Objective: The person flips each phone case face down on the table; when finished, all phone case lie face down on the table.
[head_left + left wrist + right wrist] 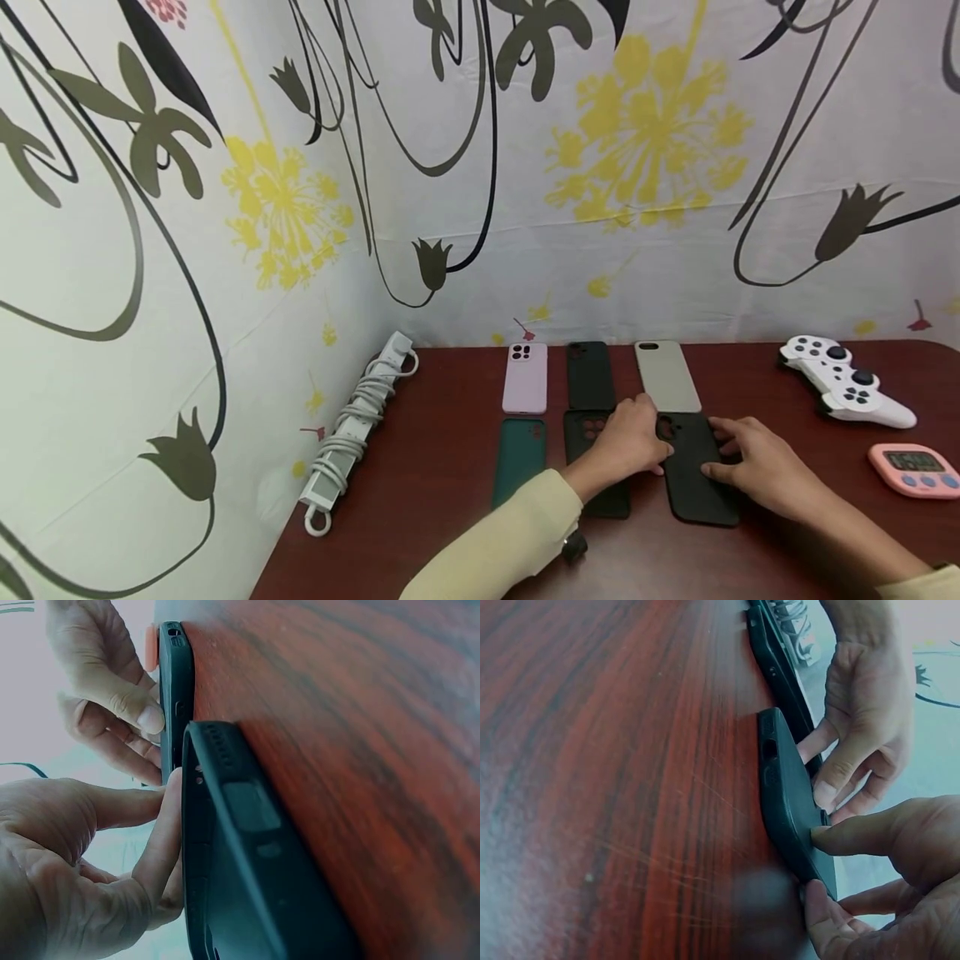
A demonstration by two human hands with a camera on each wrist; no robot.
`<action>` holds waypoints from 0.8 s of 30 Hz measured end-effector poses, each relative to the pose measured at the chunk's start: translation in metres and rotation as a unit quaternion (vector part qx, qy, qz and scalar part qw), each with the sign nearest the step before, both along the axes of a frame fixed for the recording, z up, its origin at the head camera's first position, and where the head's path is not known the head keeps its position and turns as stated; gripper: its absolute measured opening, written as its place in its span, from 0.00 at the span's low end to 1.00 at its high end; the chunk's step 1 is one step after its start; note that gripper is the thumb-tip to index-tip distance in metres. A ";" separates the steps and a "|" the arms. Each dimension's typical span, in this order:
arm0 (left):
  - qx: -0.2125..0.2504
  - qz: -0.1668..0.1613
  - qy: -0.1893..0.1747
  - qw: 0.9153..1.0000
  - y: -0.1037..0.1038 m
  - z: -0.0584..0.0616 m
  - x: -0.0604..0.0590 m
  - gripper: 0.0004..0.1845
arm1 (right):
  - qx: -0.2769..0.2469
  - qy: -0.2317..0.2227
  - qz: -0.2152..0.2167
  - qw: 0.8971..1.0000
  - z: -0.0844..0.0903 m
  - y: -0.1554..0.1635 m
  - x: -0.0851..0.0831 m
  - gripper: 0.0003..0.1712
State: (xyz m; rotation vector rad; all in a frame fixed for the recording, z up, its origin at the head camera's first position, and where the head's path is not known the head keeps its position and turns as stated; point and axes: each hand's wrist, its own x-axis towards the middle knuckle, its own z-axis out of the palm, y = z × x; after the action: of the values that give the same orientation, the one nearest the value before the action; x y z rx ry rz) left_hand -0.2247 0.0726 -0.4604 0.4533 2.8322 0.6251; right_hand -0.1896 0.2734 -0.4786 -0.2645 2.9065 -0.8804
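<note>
A black phone case (697, 475) lies flat on the red-brown wooden table (450, 467), in the front row at the right, between both hands. The left hand (626, 442) touches its left edge with nearly straight fingers. The right hand (757, 467) rests on its right side, thumb on the cover and fingers along the edge.

The head view shows five more cases (525, 379) in two rows, a white game controller (843, 382), a pink timer (915, 469) and a power strip (360, 417).

The wrist views show instead the case's thin matte rim with a port cut-out.
</note>
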 end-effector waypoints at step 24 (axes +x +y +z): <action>0.166 0.039 -0.036 0.985 -0.052 0.016 0.007 0.39 | 0.050 0.089 -0.003 0.995 0.011 -0.029 -0.008 0.48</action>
State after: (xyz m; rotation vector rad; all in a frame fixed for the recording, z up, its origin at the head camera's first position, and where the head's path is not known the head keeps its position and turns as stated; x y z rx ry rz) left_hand -0.2177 0.0204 -0.4441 0.3647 2.6934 1.1130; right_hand -0.1972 0.2446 -0.4677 -0.3428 3.1048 -0.7459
